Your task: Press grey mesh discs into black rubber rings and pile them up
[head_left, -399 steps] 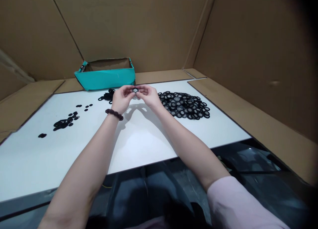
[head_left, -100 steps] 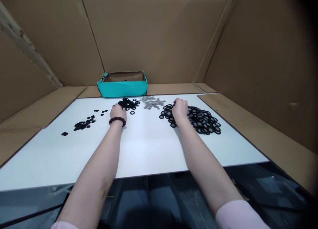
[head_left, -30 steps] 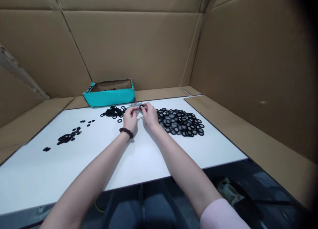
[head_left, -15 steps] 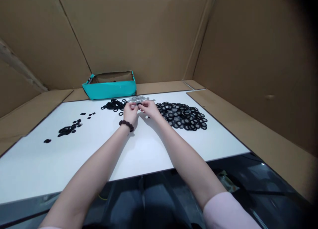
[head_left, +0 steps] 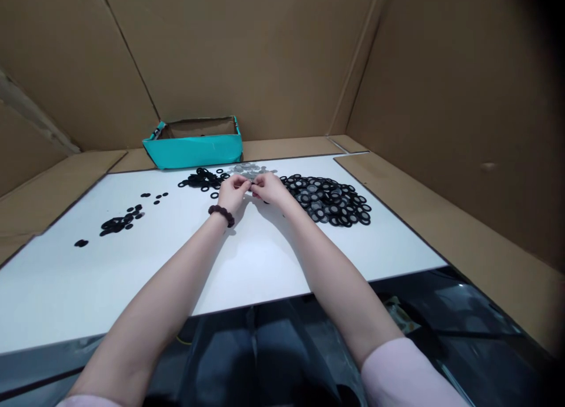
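Observation:
My left hand (head_left: 233, 194), with a dark beaded bracelet (head_left: 222, 214) at the wrist, is closed in a pinch. Its fingertips meet those of my right hand (head_left: 270, 189), also pinching, over the far middle of the white board. Between them sits a small black ring (head_left: 252, 184), mostly covered by the fingers. To the right lies a big heap of black rings with grey centres (head_left: 329, 201). Just beyond my hands is a scatter of grey translucent discs (head_left: 247, 169). Left of my left hand is a pile of open black rings (head_left: 200, 178).
A turquoise box (head_left: 194, 152) stands at the back edge of the white board (head_left: 145, 265). Small black pieces (head_left: 118, 224) lie in loose groups on the left. Cardboard walls (head_left: 265, 59) close in the back and sides.
The fingers have drawn closer around the black ring, which now shows less than before. The camera view has tilted slightly; the piles look the same.

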